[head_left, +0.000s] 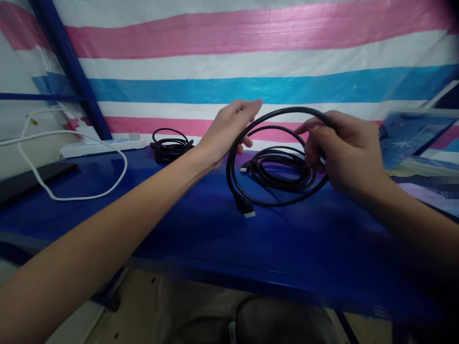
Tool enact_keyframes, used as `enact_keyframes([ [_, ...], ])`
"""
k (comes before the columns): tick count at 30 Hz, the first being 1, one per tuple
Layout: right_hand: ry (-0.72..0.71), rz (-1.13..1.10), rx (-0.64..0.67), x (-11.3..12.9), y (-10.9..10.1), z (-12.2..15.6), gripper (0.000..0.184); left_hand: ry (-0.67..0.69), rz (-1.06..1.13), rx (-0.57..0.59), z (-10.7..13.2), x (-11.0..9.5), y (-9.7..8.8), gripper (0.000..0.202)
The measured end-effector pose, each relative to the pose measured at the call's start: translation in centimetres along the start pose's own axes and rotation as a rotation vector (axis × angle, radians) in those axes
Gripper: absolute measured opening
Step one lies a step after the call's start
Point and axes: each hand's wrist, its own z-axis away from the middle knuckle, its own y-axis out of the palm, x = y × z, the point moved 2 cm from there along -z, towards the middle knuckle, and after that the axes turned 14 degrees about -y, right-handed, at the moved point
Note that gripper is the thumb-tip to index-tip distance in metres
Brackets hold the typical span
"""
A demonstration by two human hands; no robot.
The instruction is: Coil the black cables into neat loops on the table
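A black HDMI cable (278, 204) hangs in a round loop above the blue table, its flat, pale-tipped plug dangling at the lower left of the loop. My right hand (344, 148) grips the upper right of this loop between thumb and fingers. At the loop's left side is my left hand (229, 131), thumb and fingers apart, partly behind the cable; whether it touches the cable is unclear. Behind the loop a second coiled black cable (278, 184) lies on the table, its plug pointing left. Another black cable coil (170, 152) rests farther left, beyond my left wrist.
The blue table (222, 243) has its front edge below my hands. A white power strip (103, 147) and a looped white cord (124, 174) are at left, near a flat black object (39, 179). A blue printed packet (412, 136) stands at right. A striped sheet (251, 36) hangs behind.
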Motion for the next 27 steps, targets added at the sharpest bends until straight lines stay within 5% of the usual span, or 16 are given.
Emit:
enact_keyframes([
  [3, -0.025, 0.034, -0.01, 0.0, -0.1, -0.1, 0.014, 0.083, 0.334, 0.095, 0.7, -1.1, -0.2, 0.047],
  [7, -0.082, 0.035, -0.053, 0.3, -0.2, -0.2, 0.015, 0.177, 0.059, 0.294, 1.3, -1.6, 0.0, 0.021],
  [10, -0.044, -0.032, -0.002, 0.7, -0.3, -0.2, 0.011, 0.034, -0.149, 0.235, 0.9, -0.8, 0.3, 0.031],
  [15, 0.175, -0.339, 0.316, 0.3, -0.2, 0.0, 0.012, -0.156, -0.399, 0.06, -0.3, 1.1, -0.3, 0.055],
  [21, 0.34, -0.727, 0.724, -0.1, 1.5, 1.5, 0.028, -0.54, 0.136, 0.331, -1.4, 4.2, -0.8, 0.049],
  [24, 0.311, -0.689, 0.761, -0.1, 2.4, 2.1, 0.058, -0.583, 0.404, 0.376, -1.4, 4.2, -0.4, 0.042],
  [27, 0.226, -0.521, 0.748, -0.1, 2.7, 2.5, 0.067, -0.548, 0.572, 0.364, -0.8, 3.2, 0.6, 0.037],
])
